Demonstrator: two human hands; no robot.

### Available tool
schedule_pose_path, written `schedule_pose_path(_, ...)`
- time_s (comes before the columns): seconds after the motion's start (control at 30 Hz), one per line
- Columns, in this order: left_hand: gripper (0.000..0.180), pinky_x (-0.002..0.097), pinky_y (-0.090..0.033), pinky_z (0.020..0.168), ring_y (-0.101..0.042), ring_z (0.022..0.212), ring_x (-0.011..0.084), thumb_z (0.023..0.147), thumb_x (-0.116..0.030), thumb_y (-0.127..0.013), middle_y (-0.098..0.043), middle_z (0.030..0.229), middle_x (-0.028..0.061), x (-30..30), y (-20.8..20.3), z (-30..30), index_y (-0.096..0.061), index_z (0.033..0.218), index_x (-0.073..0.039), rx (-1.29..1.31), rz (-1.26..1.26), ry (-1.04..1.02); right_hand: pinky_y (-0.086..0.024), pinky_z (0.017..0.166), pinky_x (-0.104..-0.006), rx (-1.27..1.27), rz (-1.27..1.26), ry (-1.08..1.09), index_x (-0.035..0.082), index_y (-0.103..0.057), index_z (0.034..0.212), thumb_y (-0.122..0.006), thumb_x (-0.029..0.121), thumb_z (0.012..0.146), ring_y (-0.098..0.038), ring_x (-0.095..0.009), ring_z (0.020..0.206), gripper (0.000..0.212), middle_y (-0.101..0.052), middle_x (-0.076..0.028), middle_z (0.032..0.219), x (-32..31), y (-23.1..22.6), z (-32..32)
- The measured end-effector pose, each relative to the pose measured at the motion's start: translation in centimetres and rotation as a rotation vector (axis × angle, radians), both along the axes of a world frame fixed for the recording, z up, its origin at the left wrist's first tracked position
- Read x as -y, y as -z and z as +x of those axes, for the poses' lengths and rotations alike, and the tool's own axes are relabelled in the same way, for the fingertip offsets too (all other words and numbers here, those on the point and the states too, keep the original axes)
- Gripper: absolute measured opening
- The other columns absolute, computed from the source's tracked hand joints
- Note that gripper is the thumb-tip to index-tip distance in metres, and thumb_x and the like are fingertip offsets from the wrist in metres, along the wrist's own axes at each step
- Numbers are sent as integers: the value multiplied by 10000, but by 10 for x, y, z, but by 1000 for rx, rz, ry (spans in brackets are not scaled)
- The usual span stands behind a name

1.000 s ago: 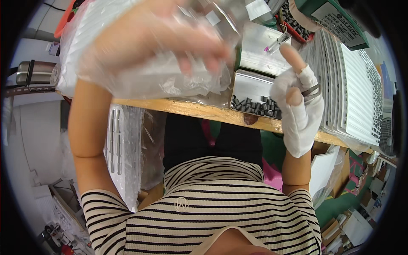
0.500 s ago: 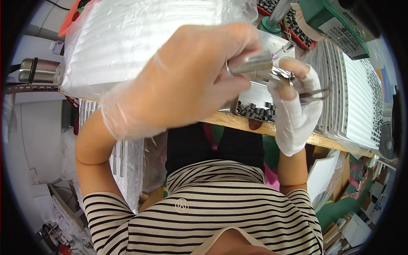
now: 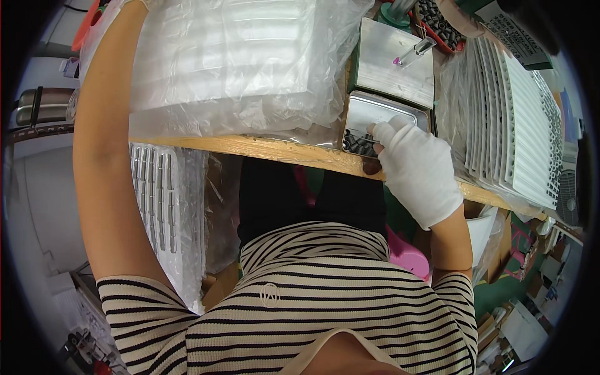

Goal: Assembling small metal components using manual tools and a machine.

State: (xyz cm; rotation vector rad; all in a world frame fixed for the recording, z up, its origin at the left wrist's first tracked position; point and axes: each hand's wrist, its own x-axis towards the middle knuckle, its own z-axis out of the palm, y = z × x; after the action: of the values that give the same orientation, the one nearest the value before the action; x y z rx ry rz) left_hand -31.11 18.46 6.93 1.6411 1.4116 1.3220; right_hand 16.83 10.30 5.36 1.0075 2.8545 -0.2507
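Observation:
My right hand (image 3: 415, 159), in a white glove with bare fingertips, reaches into a shallow metal tray (image 3: 417, 112). Its fingers are curled and closed over small dark cylindrical sleeves (image 3: 357, 142) lying in the tray. What they pinch, if anything, is hidden. My left arm stretches far forward on the left; only the clear glove's cuff (image 3: 136, 4) shows at the upper edge, and its fingers are out of the picture. Beyond the tray is a flat metal plate (image 3: 387, 56) with a shiny upright post (image 3: 417, 52), pink at its foot.
Plastic-wrapped white trays (image 3: 231, 56) are piled on the left of the wooden-edged bench (image 3: 262, 149). White ridged trays (image 3: 512, 125) stand stacked at right. A red bin of dark sleeves (image 3: 440, 28) and a green machine (image 3: 512, 31) are at the back. Below left sits a tray of metal rods (image 3: 156, 194).
The shiny metal cylinder that was between both hands is gone from view. My left hand has moved far forward and left, out of the picture; my right has lowered into the metal tray.

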Motion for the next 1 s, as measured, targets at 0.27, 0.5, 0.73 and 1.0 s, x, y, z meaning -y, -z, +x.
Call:
schedule_pose_path(0.27,425,321,-362,1053,-496,1216,242,895,-155,-586,-566,1258,185,67,-29,90,-504,1306,-87,-534,-32,-278,-510,578,-376,-70,82,-114,78,-594,897,-616,79,747,-639,-275,725,152,-602,-80,814,-5,12,-3)
schedule_pose_path(0.5,149,240,-501,735,-618,837,108,807,-13,-684,-650,911,59,148,-9,249,-621,942,-13,-70,-15,135,-462,603,-284,-836,-69,162,43,-664,964,-634,6,813,-588,-216,653,158,-585,-88,743,-7,-25,26)
schedule_pose_path(0.73,133,252,-520,697,-640,769,124,802,27,-672,-680,900,86,165,-12,274,-636,929,7,-146,89,125,-456,539,-298,-857,-9,-51,65,-664,944,-652,-7,776,-585,-215,600,183,-569,-73,697,-6,-27,34)
schedule_pose_path(1.0,118,249,-508,672,-636,710,151,774,-43,-706,-680,845,75,156,-7,298,-649,867,1,-73,-13,353,-418,459,-332,-597,261,-393,69,-655,969,-648,-51,642,-569,-213,546,348,-599,-39,723,-11,-32,63)
